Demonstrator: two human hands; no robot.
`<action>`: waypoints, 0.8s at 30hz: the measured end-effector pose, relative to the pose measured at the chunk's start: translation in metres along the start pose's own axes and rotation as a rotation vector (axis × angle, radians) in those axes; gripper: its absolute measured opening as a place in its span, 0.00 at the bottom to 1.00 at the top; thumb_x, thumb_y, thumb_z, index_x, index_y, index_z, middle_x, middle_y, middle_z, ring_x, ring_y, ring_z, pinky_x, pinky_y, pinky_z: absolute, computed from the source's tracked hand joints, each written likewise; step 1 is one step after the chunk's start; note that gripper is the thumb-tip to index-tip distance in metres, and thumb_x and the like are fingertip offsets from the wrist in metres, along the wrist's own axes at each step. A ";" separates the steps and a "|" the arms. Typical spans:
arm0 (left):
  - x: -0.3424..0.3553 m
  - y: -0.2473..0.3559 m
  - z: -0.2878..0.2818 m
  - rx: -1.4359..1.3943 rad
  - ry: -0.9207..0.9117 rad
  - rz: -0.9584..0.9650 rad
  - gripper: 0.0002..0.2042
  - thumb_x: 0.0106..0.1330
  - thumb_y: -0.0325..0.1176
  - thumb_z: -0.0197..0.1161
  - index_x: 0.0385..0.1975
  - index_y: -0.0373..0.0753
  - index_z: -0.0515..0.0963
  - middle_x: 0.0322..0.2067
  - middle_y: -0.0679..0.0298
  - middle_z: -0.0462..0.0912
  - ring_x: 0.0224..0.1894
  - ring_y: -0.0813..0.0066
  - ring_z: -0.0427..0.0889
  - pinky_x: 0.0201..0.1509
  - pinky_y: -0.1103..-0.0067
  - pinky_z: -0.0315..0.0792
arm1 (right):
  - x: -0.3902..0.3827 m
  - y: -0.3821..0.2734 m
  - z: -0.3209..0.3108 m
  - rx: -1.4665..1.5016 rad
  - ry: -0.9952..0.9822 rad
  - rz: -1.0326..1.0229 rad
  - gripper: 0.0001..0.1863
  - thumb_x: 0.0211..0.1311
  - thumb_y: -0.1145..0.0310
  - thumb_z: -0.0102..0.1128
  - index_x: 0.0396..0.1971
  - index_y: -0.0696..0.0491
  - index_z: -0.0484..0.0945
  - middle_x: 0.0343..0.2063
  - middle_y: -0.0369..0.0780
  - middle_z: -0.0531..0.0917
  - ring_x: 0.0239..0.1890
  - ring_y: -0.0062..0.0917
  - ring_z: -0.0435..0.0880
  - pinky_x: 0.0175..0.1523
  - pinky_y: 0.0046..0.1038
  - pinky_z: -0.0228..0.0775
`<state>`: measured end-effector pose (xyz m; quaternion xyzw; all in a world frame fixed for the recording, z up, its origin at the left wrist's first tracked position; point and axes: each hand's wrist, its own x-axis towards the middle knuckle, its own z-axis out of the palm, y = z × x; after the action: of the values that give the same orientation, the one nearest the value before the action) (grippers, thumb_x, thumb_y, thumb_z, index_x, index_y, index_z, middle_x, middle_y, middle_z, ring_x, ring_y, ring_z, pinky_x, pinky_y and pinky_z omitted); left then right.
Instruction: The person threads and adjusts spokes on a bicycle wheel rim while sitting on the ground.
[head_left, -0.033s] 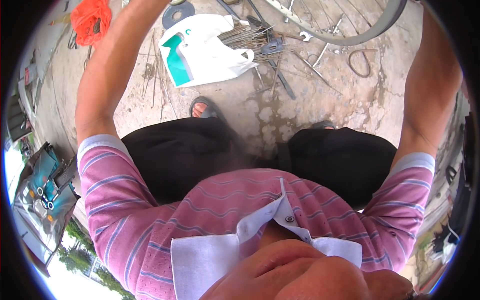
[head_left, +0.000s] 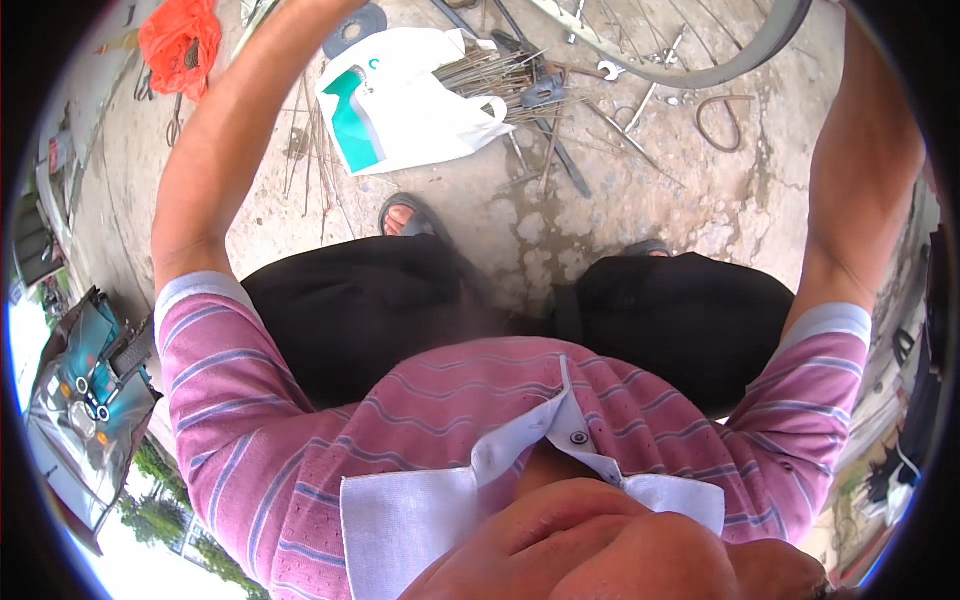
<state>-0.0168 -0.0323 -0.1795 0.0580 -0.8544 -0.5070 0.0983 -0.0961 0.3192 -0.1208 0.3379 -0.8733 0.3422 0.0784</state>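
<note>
Both my arms reach up and out past the far edge of the view, so neither hand shows. My left forearm passes beside a white and green plastic bag (head_left: 415, 115), which lies on the concrete with a bundle of thin metal spokes (head_left: 485, 78) poking from its mouth. Between my arms, at the far right, curves part of a spoked bicycle wheel (head_left: 690, 76). My right forearm stretches up to the right of that wheel. What either hand touches or holds is hidden.
Near the wheel lie a wrench (head_left: 609, 70), a bent brown strip (head_left: 738, 125) and a long dark bar (head_left: 565, 160). A grey disc (head_left: 352, 32) sits behind the bag. An orange plastic bag (head_left: 180, 45) is at the far left. A parked motorbike (head_left: 95, 385) stands left.
My left forearm has shifted slightly to the right at its far end, covering more of the grey disc. My right arm and the wheel look almost unchanged.
</note>
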 end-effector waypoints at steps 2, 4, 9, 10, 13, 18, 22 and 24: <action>-0.050 -0.041 0.011 0.174 -0.291 -0.060 0.18 0.75 0.44 0.60 0.48 0.33 0.81 0.38 0.59 0.88 0.39 0.69 0.86 0.42 0.75 0.78 | -0.014 0.020 0.027 0.033 -0.045 0.035 0.22 0.63 0.60 0.64 0.51 0.60 0.81 0.44 0.45 0.86 0.47 0.30 0.84 0.54 0.30 0.74; -0.127 -0.099 0.009 0.381 -0.512 0.005 0.22 0.74 0.49 0.58 0.58 0.40 0.79 0.52 0.53 0.83 0.55 0.52 0.82 0.61 0.62 0.75 | -0.016 0.023 0.061 0.109 -0.100 0.028 0.22 0.63 0.60 0.64 0.51 0.60 0.81 0.44 0.45 0.86 0.47 0.30 0.84 0.54 0.30 0.74; -0.200 -0.142 0.056 0.648 -1.016 0.118 0.26 0.67 0.47 0.65 0.62 0.44 0.71 0.56 0.51 0.73 0.53 0.48 0.81 0.53 0.57 0.78 | -0.050 0.050 0.022 0.017 -0.091 0.194 0.22 0.63 0.60 0.64 0.51 0.60 0.81 0.44 0.45 0.85 0.47 0.30 0.84 0.54 0.30 0.74; -0.214 -0.140 0.048 0.639 -0.997 0.050 0.24 0.67 0.43 0.65 0.60 0.43 0.72 0.53 0.51 0.75 0.51 0.48 0.82 0.52 0.58 0.78 | -0.048 0.049 0.027 0.022 -0.112 0.190 0.21 0.63 0.60 0.65 0.50 0.60 0.81 0.44 0.45 0.85 0.47 0.30 0.84 0.54 0.30 0.74; -0.235 -0.140 0.033 0.598 -0.948 -0.027 0.18 0.66 0.36 0.63 0.55 0.42 0.75 0.49 0.51 0.79 0.48 0.47 0.83 0.51 0.58 0.78 | -0.040 0.045 0.043 0.046 -0.144 0.168 0.21 0.63 0.61 0.65 0.50 0.60 0.81 0.44 0.45 0.85 0.47 0.30 0.84 0.54 0.30 0.74; -0.223 -0.114 0.030 0.576 -1.048 -0.078 0.09 0.62 0.28 0.55 0.41 0.39 0.79 0.41 0.54 0.86 0.44 0.48 0.84 0.46 0.56 0.76 | -0.037 0.040 0.050 0.052 -0.168 0.152 0.21 0.63 0.61 0.65 0.50 0.60 0.81 0.44 0.45 0.85 0.47 0.31 0.84 0.54 0.30 0.74; -0.184 -0.097 0.014 0.626 -1.157 -0.046 0.10 0.59 0.26 0.55 0.38 0.40 0.80 0.35 0.52 0.86 0.44 0.47 0.84 0.46 0.56 0.76 | -0.038 0.041 0.048 0.045 -0.158 0.151 0.20 0.63 0.61 0.65 0.49 0.60 0.81 0.44 0.45 0.85 0.47 0.31 0.84 0.54 0.30 0.74; -0.167 -0.092 -0.003 0.625 -1.167 -0.031 0.09 0.59 0.27 0.56 0.37 0.39 0.81 0.35 0.52 0.86 0.43 0.46 0.84 0.45 0.56 0.76 | -0.038 0.042 0.047 0.047 -0.154 0.151 0.20 0.63 0.61 0.65 0.49 0.60 0.81 0.44 0.45 0.85 0.47 0.31 0.84 0.54 0.31 0.74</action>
<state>0.1464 -0.0460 -0.2771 -0.1880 -0.8733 -0.1848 -0.4097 -0.0900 0.3315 -0.1932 0.2982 -0.8914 0.3405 -0.0228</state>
